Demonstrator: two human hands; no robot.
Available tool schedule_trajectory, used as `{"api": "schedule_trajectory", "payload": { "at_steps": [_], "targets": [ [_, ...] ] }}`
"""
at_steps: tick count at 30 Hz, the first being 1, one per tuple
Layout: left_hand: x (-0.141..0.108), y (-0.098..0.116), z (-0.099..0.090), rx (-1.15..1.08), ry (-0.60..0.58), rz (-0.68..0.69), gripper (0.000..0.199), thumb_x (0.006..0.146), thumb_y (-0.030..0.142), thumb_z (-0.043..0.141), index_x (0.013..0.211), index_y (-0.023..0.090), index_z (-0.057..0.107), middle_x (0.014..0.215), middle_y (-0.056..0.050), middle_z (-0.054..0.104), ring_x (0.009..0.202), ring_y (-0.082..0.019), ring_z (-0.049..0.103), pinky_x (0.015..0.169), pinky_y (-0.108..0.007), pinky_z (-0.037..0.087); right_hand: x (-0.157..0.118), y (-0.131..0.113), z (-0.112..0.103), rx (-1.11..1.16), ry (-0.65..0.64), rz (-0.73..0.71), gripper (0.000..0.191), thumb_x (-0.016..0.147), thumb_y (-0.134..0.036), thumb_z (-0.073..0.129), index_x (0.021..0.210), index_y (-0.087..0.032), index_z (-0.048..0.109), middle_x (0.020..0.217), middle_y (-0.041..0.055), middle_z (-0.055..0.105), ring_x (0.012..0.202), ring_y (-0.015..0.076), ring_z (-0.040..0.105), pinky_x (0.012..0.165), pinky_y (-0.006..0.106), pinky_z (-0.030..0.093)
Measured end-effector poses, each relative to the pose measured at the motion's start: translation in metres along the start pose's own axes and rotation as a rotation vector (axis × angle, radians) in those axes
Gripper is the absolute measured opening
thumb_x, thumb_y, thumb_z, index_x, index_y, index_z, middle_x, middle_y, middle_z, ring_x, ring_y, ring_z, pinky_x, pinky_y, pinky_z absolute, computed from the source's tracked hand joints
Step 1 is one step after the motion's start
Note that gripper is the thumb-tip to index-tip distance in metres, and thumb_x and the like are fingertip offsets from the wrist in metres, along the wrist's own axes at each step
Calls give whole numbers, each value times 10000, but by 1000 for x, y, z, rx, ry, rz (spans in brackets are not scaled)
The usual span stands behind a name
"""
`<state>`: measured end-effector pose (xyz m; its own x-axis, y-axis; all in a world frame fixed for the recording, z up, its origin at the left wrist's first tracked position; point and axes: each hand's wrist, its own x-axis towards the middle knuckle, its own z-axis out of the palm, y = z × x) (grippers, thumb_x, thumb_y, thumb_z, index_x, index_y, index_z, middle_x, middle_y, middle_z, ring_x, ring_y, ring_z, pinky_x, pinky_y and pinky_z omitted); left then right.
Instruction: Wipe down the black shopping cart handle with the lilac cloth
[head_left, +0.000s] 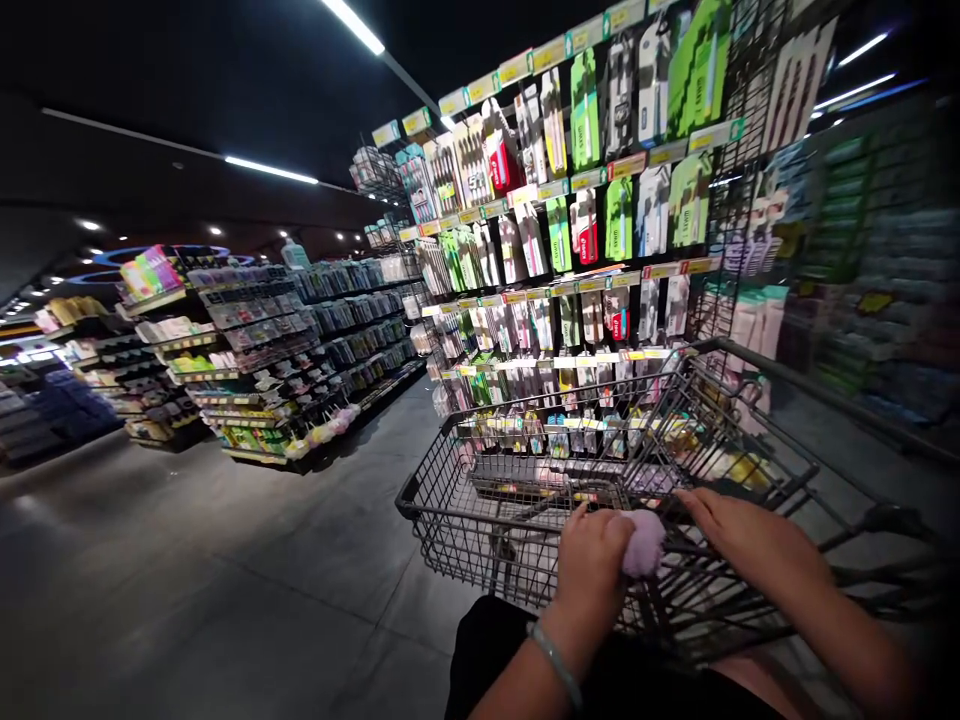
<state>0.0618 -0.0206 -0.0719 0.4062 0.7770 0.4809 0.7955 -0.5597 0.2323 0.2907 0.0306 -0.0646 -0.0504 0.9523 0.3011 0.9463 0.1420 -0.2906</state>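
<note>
At the lower middle, my left hand (592, 560) is closed around a fluffy lilac ball-like thing (643, 543), which bulges out on the right side of the fist. A pale bangle circles that wrist. My right hand (739, 530) reaches in from the lower right, its fingers bent over the wire frame of a dark shopping cart (465, 545); its fingertips are partly hidden. The cart's basket stretches out ahead of both hands, with a folding wire section at its right. I cannot make out clearly what lies inside.
A tall rack of hanging toothbrush packs (585, 215) stands right behind the cart. More stocked shelves (255, 350) stand to the left across the grey floor (300, 560). Blurred shelves (885, 270) stand at the right. Black clothing (510, 650) shows below the cart.
</note>
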Motion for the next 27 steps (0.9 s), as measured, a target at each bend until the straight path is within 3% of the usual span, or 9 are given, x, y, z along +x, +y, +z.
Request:
{"api": "schedule_trajectory", "payload": {
  "at_steps": [3, 6, 8, 12, 15, 17, 20, 23, 27],
  "targets": [
    [-8, -5, 10, 7, 146, -32, 375, 818, 187, 600, 1187, 256, 602, 1193, -64, 681, 1106, -210, 618, 1162, -485, 355, -1, -6, -7, -5, -162, 48, 610, 961, -649, 247, 1008, -253, 709, 931, 105, 756, 869, 307, 713, 750, 422, 495],
    [-3, -10, 7, 27, 211, 131, 310, 844, 178, 602, 1131, 291, 627, 1134, -25, 704, 1043, -179, 646, 1171, -484, 343, 0, -14, -16, -19, -220, 90, 642, 959, -655, 211, 1046, -247, 699, 967, 122, 753, 951, 338, 702, 806, 460, 488],
    [-2, -18, -4, 9, 214, 169, 315, 834, 157, 605, 1116, 297, 627, 1083, -2, 717, 997, -166, 661, 1196, -514, 293, 0, -16, -19, -12, -243, 104, 659, 955, -667, 190, 1074, -259, 693, 992, 118, 753, 971, 343, 698, 817, 467, 487],
    [-18, -29, -11, -83, 321, -68, 415, 739, 70, 584, 1109, 254, 610, 1066, -23, 717, 1026, -197, 660, 1196, -577, 261, 2, -14, -19, -16, -246, 91, 660, 947, -668, 206, 1055, -251, 705, 987, 123, 755, 949, 345, 700, 795, 454, 491],
    [-28, -23, 4, -34, 411, -42, 385, 760, 107, 609, 1109, 269, 624, 1184, -50, 690, 1141, -235, 622, 1178, -586, 282, 4, -11, -18, -13, -240, 90, 647, 938, -670, 234, 1011, -243, 714, 982, 123, 758, 933, 341, 702, 785, 442, 492],
    [-28, -22, 10, 22, 403, 46, 307, 820, 158, 626, 1093, 297, 639, 1213, -40, 682, 1157, -229, 614, 1178, -562, 291, 5, -10, -17, -3, -245, 92, 632, 934, -669, 251, 1007, -244, 714, 995, 118, 758, 929, 335, 702, 788, 436, 492],
    [-23, -38, -2, 51, 252, 114, 295, 859, 164, 626, 1110, 318, 638, 1131, -4, 708, 1050, -177, 652, 1186, -504, 301, 6, -10, -18, 6, -268, 96, 621, 934, -663, 259, 1020, -248, 712, 999, 114, 757, 931, 331, 701, 793, 434, 492],
    [-25, -66, -26, -54, 143, 34, 390, 802, 92, 622, 1144, 279, 615, 1056, 9, 721, 995, -161, 661, 1218, -490, 249, 6, -9, -17, 9, -274, 103, 635, 930, -676, 244, 1013, -255, 712, 1006, 112, 755, 941, 339, 698, 804, 446, 491],
    [-32, -76, -33, -121, 201, -96, 449, 728, 29, 575, 1114, 255, 617, 1027, 2, 717, 991, -179, 651, 1220, -512, 229, 8, -1, -12, 12, -270, 129, 650, 914, -707, 241, 1044, -279, 712, 1013, 106, 751, 934, 344, 696, 801, 460, 494]
  ]
}}
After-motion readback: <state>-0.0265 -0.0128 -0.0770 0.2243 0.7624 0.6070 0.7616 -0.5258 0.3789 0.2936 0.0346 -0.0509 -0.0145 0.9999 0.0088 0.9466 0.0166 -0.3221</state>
